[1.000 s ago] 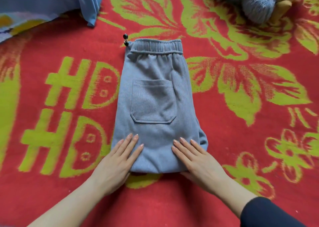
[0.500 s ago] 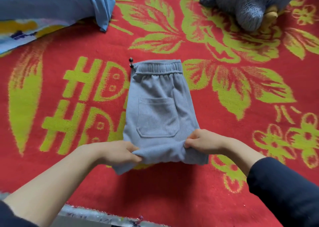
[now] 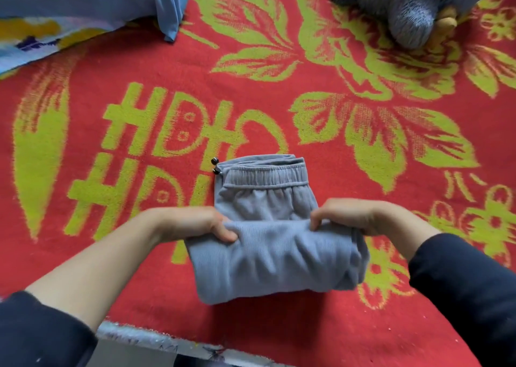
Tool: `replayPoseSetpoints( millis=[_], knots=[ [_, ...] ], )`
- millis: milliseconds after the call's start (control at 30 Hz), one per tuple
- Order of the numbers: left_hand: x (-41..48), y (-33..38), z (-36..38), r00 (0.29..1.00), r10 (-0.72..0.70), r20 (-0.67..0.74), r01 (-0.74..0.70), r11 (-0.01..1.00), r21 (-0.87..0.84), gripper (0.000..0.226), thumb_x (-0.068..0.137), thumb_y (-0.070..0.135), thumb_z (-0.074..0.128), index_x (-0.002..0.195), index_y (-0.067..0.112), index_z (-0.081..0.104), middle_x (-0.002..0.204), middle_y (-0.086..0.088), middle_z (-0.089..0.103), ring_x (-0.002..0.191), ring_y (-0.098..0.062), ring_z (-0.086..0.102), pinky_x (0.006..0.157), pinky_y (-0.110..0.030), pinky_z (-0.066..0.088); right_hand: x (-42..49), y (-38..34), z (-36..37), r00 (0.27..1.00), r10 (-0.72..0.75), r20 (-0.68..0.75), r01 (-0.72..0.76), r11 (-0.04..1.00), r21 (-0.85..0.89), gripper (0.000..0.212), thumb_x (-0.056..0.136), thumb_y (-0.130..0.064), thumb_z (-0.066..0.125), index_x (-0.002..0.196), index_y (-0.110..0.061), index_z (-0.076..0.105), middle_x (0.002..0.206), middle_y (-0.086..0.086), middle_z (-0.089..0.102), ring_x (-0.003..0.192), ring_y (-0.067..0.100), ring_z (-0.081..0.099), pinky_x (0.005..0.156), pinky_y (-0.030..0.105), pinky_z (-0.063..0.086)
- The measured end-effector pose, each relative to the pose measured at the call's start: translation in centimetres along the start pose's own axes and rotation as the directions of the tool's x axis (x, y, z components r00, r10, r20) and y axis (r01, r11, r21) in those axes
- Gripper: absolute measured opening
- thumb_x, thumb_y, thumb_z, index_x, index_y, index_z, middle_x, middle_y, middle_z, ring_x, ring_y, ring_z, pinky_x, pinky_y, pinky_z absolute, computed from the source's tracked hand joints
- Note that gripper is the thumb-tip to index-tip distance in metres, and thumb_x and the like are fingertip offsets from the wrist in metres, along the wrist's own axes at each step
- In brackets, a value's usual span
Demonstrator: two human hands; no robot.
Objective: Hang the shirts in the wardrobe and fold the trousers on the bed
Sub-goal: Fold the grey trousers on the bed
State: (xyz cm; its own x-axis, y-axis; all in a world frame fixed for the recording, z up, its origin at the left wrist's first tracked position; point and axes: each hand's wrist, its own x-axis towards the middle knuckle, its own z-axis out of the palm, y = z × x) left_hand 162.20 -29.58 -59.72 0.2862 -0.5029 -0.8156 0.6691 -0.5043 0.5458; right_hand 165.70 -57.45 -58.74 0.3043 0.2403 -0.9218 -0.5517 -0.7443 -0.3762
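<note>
The trousers [image 3: 276, 257] are laid on the bed [image 3: 139, 59] close to its near edge, approx. mid-width. The near fold is pinched at both corners by the left hand [image 3: 192, 222] and right hand [image 3: 351, 215], each clamped on the cloth and held well apart, prob. so the fold is kept taut and square for doubling toward the waistband [image 3: 265, 175]. The waistband is pointed at the far edge, and the raised fold's long axis is set left-right, parallel to the near edge.
</note>
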Motion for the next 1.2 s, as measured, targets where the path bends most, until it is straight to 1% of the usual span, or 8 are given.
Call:
replayPoseSetpoints(
  millis=[167, 333, 500, 633, 800, 900, 1033, 1200],
  knots=[
    [1.1, 3.5, -3.9, 0.947, 0.174, -0.271, -0.131, 0.977, 0.167, 0.017, 0.082, 0.018, 0.066, 0.097, 0.011, 0.072, 0.096, -0.004, 0.074, 0.092, -0.018, 0.069, 0.085, -0.035, 0.051, 1.3, -3.9, -4.0, 0.91, -0.28, -0.304, 0.207, 0.945, -0.253, 0.029, 0.077, -0.025, 0.064, 0.053, -0.018, 0.05, 0.055, -0.004, 0.043, 0.054, 0.013, 0.037, 0.052, 0.028, 0.033],
    [3.3, 3.8, -5.7, 0.879, 0.264, -0.398, -0.09, 0.91, 0.405, 0.014, 0.09, 0.022, 0.06, 0.095, 0.025, 0.072, 0.097, 0.007, 0.072, 0.096, -0.011, 0.065, 0.086, -0.034, 0.051, 3.1, -4.2, -4.4, 0.883, -0.421, -0.209, 0.221, 0.764, -0.606, 0.033, 0.072, -0.047, 0.073, 0.082, -0.019, 0.059, 0.075, -0.005, 0.06, 0.071, 0.018, 0.055, 0.065, 0.037, 0.045],
    [6.1, 3.2, -5.8, 0.715, 0.407, -0.568, 0.175, 0.682, 0.71, 0.017, 0.092, 0.03, 0.052, 0.107, 0.029, 0.06, 0.108, 0.004, 0.061, 0.107, -0.021, 0.054, 0.087, -0.039, 0.045, 6.0, -4.0, -4.0, 0.786, -0.543, -0.295, 0.116, 0.598, -0.793, 0.03, 0.078, -0.04, 0.066, 0.097, -0.019, 0.054, 0.092, -0.003, 0.055, 0.096, 0.023, 0.053, 0.071, 0.037, 0.041],
    [8.5, 2.6, -4.6, 0.646, 0.517, -0.561, 0.335, 0.468, 0.818, 0.054, 0.093, 0.014, 0.042, 0.144, 0.027, 0.029, 0.147, -0.008, 0.03, 0.14, -0.024, 0.02, 0.116, -0.043, 0.014, 8.5, -3.9, -3.3, 0.761, -0.571, -0.308, 0.078, 0.552, -0.83, 0.065, 0.081, -0.048, 0.066, 0.136, -0.025, 0.041, 0.136, -0.002, 0.041, 0.126, 0.02, 0.037, 0.1, 0.041, 0.035],
    [11.2, 1.2, -4.6, 0.748, 0.339, -0.571, 0.229, 0.676, 0.701, 0.07, 0.097, 0.056, 0.022, 0.153, 0.02, -0.001, 0.16, -0.009, -0.006, 0.147, -0.02, -0.01, 0.119, -0.038, -0.004, 11.1, -4.6, -3.6, 0.852, -0.463, -0.245, 0.116, 0.623, -0.773, 0.092, 0.08, -0.05, 0.069, 0.152, -0.025, 0.017, 0.16, -0.003, 0.015, 0.148, 0.014, 0.009, 0.118, 0.041, 0.018],
    [12.3, -0.2, -5.6, 0.75, 0.268, -0.605, 0.239, 0.743, 0.625, 0.084, 0.09, 0.067, 0.022, 0.152, 0.019, -0.006, 0.16, -0.007, -0.007, 0.147, -0.018, -0.01, 0.119, -0.042, -0.004, 12.5, -4.9, -4.0, 0.904, -0.358, -0.232, 0.131, 0.752, -0.646, 0.106, 0.074, -0.049, 0.075, 0.154, -0.025, 0.01, 0.16, -0.005, 0.015, 0.148, 0.014, 0.012, 0.118, 0.041, 0.021],
    [11.9, -0.1, -6.0, 0.74, 0.314, -0.595, 0.208, 0.734, 0.646, 0.083, 0.088, 0.067, 0.034, 0.152, 0.019, 0.01, 0.147, -0.006, 0.03, 0.14, -0.022, 0.021, 0.117, -0.042, 0.005, 13.0, -5.8, -4.1, 0.91, -0.309, -0.276, 0.096, 0.806, -0.585, 0.109, 0.064, -0.041, 0.083, 0.151, -0.025, 0.019, 0.141, 0.005, 0.044, 0.129, 0.026, 0.042, 0.107, 0.043, 0.038],
    [8.3, 0.5, -4.5, 0.77, 0.315, -0.555, 0.199, 0.708, 0.678, 0.039, 0.07, 0.058, 0.059, 0.089, 0.026, 0.051, 0.092, 0.005, 0.04, 0.101, -0.018, 0.038, 0.094, -0.04, 0.023, 11.0, -6.2, -1.6, 0.886, -0.406, -0.221, 0.093, 0.626, -0.775, 0.038, 0.059, -0.037, 0.076, 0.082, -0.021, 0.05, 0.089, 0.003, 0.057, 0.088, 0.026, 0.053, 0.071, 0.039, 0.048]
  ],
)
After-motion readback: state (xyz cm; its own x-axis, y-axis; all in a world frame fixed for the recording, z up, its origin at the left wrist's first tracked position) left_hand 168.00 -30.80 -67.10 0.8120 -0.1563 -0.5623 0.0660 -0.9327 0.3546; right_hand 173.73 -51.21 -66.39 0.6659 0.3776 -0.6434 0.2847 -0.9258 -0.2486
